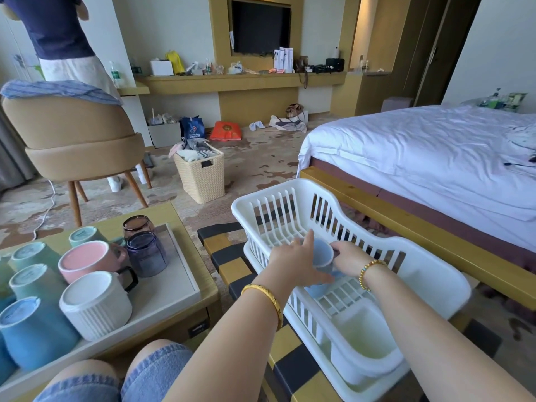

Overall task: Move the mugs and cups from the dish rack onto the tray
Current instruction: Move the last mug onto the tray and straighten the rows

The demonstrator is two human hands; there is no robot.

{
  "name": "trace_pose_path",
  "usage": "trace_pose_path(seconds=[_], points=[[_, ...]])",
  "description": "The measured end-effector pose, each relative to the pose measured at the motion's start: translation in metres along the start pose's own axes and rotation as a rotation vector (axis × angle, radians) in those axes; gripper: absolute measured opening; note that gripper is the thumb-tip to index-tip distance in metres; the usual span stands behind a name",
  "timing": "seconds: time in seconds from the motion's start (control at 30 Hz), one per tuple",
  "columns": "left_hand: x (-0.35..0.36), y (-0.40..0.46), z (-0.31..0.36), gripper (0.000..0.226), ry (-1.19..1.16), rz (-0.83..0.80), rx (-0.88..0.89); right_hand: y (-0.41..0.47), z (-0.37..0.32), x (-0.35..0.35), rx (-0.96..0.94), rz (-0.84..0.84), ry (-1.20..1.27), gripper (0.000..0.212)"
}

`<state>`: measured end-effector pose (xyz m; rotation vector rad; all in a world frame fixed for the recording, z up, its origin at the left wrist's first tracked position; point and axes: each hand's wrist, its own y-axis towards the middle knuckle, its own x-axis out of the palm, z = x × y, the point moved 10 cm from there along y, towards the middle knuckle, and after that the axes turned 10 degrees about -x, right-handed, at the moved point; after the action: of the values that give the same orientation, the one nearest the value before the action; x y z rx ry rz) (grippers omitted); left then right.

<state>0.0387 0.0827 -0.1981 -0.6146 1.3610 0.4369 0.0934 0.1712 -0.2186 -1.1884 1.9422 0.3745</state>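
Head view: both hands on a blue mug inside the dish rack

Left hand [293, 264] fingers wrap the near side of the blue mug [322, 256], index finger stretched up along its rim. Right hand [349, 258] fingers curl round the mug's far side, about where the handle is; the handle itself is hidden. Both forearms reach forward from the lower edge, a gold bangle on the left wrist, a bead bracelet on the right.

Mug is pale blue-grey and smooth, tipped with its opening facing the camera, sitting low in the middle of the white dish rack [406, 250]. More blue shows just under the left hand; cannot tell what it is.

Rack has slatted walls with a raised rim on all sides and a cutlery bin at the near end; it rests on a yellow-and-black checkered stool [223, 250]. Tray [174, 285] lies to the left on a low table, apart from the stool. It holds upside-down cups and mugs: pink mug [87, 261], white ribbed mug [95, 306], purple glass [145, 252] and several blue-green cups. Bare tray surface shows at its right side.
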Motion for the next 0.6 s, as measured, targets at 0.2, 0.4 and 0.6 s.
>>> trace_pose_path(seconds=[0.2, 0.4, 0.6], points=[[0.005, 0.010, -0.008, 0.108, 0.089, -0.034, -0.050, 0.003, -0.003, 0.024, -0.033, -0.089, -0.085, 0.032], [0.002, 0.012, -0.005, 0.107, 0.049, -0.018, -0.025, 0.000, -0.002, 0.014, -0.077, 0.015, -0.135, 0.034], [-0.044, 0.007, -0.003, 0.106, -0.320, 0.117, -0.046, -0.018, -0.027, -0.039, -0.179, 0.392, -0.141, 0.036]])
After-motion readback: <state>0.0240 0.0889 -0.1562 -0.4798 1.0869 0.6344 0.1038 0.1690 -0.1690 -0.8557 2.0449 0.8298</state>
